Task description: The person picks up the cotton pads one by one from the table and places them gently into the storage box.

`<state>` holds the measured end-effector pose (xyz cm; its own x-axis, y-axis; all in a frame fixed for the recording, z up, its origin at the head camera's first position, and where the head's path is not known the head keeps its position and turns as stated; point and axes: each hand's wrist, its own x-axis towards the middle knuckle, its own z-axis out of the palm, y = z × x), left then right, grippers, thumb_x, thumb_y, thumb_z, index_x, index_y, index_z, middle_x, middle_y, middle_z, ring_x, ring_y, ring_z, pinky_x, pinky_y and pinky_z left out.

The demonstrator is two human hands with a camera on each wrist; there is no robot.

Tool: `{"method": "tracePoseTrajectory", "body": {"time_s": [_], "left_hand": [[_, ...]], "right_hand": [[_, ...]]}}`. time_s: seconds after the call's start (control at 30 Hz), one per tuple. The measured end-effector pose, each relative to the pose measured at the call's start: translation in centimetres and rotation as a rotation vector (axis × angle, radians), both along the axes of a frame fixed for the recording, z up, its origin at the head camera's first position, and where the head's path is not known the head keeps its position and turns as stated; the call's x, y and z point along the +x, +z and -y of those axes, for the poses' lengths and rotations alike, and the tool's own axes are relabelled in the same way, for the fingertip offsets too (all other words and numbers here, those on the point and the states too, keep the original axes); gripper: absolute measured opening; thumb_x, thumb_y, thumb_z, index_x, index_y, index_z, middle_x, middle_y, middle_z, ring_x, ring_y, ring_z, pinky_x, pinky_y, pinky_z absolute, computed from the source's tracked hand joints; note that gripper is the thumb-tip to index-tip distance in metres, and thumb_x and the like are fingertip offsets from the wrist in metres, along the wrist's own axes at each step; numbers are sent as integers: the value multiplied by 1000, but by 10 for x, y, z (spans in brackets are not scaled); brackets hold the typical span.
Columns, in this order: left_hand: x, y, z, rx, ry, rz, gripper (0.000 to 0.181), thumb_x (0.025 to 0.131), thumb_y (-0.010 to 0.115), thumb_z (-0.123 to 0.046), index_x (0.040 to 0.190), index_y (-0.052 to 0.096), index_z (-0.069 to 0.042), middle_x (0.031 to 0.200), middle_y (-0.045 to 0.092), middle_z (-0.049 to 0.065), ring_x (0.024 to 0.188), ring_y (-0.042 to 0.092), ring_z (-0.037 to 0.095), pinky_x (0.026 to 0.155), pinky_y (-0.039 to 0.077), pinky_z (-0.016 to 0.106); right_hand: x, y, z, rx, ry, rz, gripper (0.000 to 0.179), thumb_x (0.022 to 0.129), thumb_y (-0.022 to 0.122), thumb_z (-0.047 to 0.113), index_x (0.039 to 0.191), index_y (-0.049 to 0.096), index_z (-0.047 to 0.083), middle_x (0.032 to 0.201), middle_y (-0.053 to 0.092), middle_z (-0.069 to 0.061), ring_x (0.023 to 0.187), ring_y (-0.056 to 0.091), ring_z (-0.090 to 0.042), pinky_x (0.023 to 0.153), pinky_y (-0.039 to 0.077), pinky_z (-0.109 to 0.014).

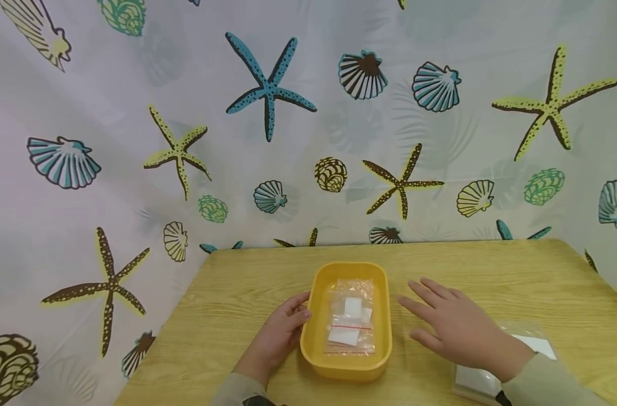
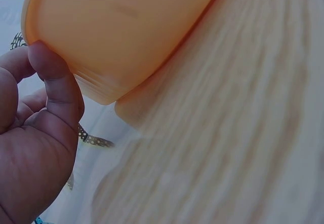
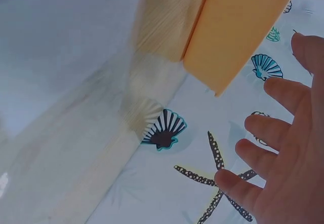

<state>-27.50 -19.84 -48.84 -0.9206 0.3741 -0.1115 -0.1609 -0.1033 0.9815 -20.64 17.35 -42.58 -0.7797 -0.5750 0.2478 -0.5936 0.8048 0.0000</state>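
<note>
A yellow plastic tray [image 1: 346,372] with rounded corners stands on the table. Small clear zip bags [image 1: 346,335] with white pieces inside lie in it, overlapping, some with red seal lines. My left hand [image 1: 284,332] holds the tray by its left side; in the left wrist view the thumb [image 2: 48,62] is at the rim, fingers bent behind it. To the right of the tray, my right hand [image 1: 452,324] hovers with fingers spread and nothing in it. Below the right forearm lies a clear bag with white contents [image 1: 478,379], partly hidden by the sleeve.
The wood-grain table [image 1: 257,268] has rounded far corners. Behind and beside it hangs a pale curtain [image 1: 298,141] printed with starfish and shells. Blurred clear plastic [image 3: 66,46] fills the left of the right wrist view.
</note>
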Motion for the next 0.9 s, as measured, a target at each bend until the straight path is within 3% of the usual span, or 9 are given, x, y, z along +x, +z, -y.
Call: {"method": "tracePoseTrajectory", "body": {"time_s": [0.2,0.37,0.67,0.9], "left_hand": [[0,1,0,-1,-3,0,53,105,53,-10,155,37,-5,125,50,21,105,59,23,89,56,34],[1,2,-1,-16,3,-6,52,105,53,-10,155,38,-5,125,50,21,105,59,23,90,55,34],[-1,0,1,-9,-7,-9,52,104,54,-10,154,39,-6,124,51,21,103,60,23,87,56,33],[-1,-1,2,-3,-7,-17,52,105,53,-9,154,39,-6,122,52,21,99,61,22,84,57,33]], "right_hand": [[11,2,-18,1,-21,9,61,100,56,54,153,47,26,159,37,-11,144,36,-36,102,42,-61],[20,2,-35,1,-58,36,62,99,57,54,154,47,26,159,37,-11,143,37,-37,101,42,-62],[32,-11,-64,38,-86,17,64,98,54,60,152,49,27,156,42,-11,140,41,-37,98,45,-60],[37,-26,-82,45,-80,-25,67,94,60,63,149,53,25,152,47,-14,135,46,-39,92,49,-60]]}}
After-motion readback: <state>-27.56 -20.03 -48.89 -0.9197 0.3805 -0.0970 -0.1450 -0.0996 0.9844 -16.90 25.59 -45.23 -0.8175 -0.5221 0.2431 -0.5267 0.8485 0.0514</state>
